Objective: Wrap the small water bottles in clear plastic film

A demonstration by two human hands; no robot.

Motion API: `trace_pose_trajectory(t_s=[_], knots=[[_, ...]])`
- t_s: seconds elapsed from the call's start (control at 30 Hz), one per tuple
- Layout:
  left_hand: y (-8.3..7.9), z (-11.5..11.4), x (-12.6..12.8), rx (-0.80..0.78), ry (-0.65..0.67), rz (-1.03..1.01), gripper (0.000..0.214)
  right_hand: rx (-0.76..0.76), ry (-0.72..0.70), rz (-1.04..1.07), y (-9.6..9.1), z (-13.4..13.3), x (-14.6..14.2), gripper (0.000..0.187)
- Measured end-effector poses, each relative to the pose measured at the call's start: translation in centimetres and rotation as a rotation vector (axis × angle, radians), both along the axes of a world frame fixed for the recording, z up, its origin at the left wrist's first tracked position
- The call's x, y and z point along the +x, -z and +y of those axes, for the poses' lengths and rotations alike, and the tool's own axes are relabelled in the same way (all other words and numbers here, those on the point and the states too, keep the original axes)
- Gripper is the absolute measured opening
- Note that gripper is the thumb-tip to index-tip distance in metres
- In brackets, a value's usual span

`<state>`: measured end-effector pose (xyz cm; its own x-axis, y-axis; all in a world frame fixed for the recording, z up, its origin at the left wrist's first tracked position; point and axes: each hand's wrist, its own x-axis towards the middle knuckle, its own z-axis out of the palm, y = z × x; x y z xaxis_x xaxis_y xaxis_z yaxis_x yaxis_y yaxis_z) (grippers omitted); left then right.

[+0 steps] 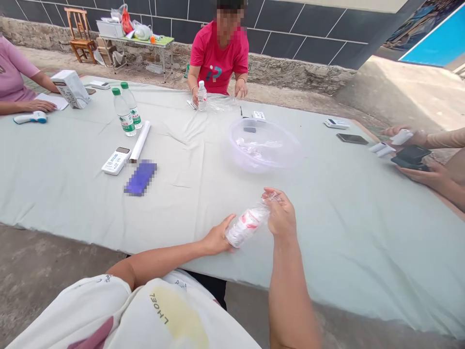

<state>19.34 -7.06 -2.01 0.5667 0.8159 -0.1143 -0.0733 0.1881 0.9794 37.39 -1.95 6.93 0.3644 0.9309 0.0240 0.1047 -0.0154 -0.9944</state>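
Note:
A small white bottle with a red-and-pink label point(250, 219) lies tilted inside a clear plastic bag, just above the near edge of the table. Its lower end rests in my left hand point(217, 237), with the thumb on top and the other fingers mostly hidden beneath. At the upper end, my right hand point(281, 213) is closed on the gathered plastic bag point(273, 197). The bottle's cap is hard to make out under the plastic and my fingers. Beyond my hands stands a translucent purple basin point(263, 162) with crumpled clear plastic inside.
Left of centre are two green-capped water bottles point(125, 114), a white roll point(140, 140), a white device point(116, 161) and a blurred blue item point(141, 178). Across the table, a person in pink point(220, 58) holds a small bottle point(202, 96). Other people's hands show at both sides.

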Motion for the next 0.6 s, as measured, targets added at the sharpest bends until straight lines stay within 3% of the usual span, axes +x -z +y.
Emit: trace_pose_trajectory(t_s=[0.07, 0.17, 0.3, 0.37, 0.47, 0.6], knots=[[-0.8, 0.7, -1.6, -0.235, 0.048, -0.109, 0.081, 0.146, -0.039, 0.067, -1.6, -0.8, -1.1, 0.028], [-2.0, 1.4, -4.5, -0.443, 0.185, -0.339, 0.068, 0.312, -0.15, 0.168, -3.6, -1.8, -3.2, 0.022], [-2.5, 1.1, -7.9, -0.666, 0.266, -0.626, 0.07, 0.44, -0.402, 0.174, -4.1, -2.7, -6.3, 0.018], [-2.1, 0.8, -8.7, -0.749, 0.174, -0.732, 0.053, 0.448, -0.501, 0.118, -3.5, -3.2, -8.2, 0.015], [-0.9, 0.6, -8.8, -0.817, -0.099, -0.748, 0.036, 0.387, -0.527, -0.027, -2.4, -4.3, -11.6, 0.013], [0.2, 0.8, -8.8, -0.757, -0.296, -0.669, 0.031, 0.39, -0.501, -0.148, -1.7, -5.7, -15.5, 0.027]])
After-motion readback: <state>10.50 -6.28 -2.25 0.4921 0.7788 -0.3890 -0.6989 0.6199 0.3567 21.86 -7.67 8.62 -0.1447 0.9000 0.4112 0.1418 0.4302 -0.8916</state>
